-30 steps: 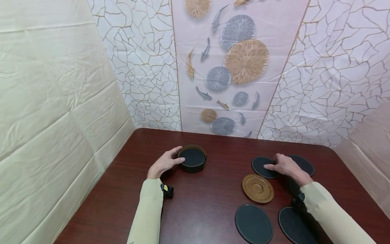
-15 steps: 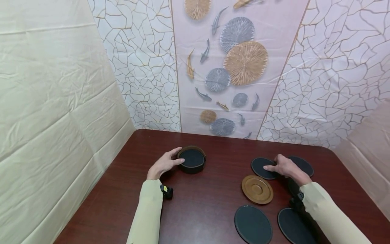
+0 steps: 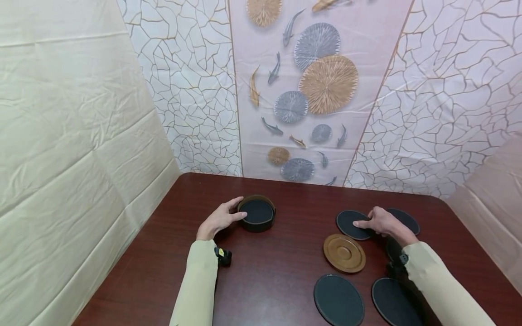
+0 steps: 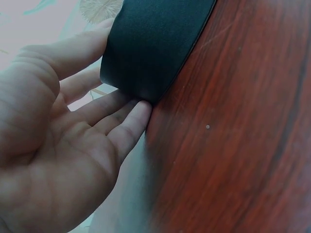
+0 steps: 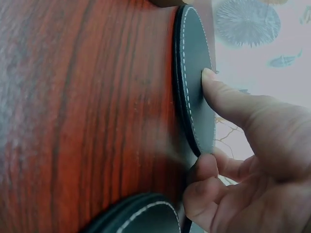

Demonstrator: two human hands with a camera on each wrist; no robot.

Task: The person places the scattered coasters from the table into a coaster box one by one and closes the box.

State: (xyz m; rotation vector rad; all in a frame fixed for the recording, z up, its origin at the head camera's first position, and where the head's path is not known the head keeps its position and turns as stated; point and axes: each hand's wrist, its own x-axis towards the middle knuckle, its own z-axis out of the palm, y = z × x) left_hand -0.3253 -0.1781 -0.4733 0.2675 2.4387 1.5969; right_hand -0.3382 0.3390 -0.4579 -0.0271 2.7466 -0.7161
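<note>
My left hand (image 3: 220, 219) holds the left side of a round black coaster holder (image 3: 257, 226), thumb over its rim. Inside the holder a black coaster (image 3: 256, 210) shows on top. In the left wrist view the holder's smooth dark wall (image 4: 150, 48) stands on the table, with fingers at its lower edge. Over on the right, my right hand (image 3: 385, 222) pinches the edge of a round black coaster (image 3: 348, 224). The right wrist view shows the thumb on top of this white-stitched coaster (image 5: 197, 82) and curled fingers at its edge.
A brown round tray-like disc (image 3: 344, 253) with a ringed centre lies just nearer than the pinched coaster. More black coasters lie around it: one at the front (image 3: 339, 299), one beside it (image 3: 395, 301), one behind my right hand (image 3: 403, 220). My right wrist partly hides another coaster (image 3: 393, 250).
Both hands keep their places on the holder and the coaster. Only the head view has shifted slightly.
</note>
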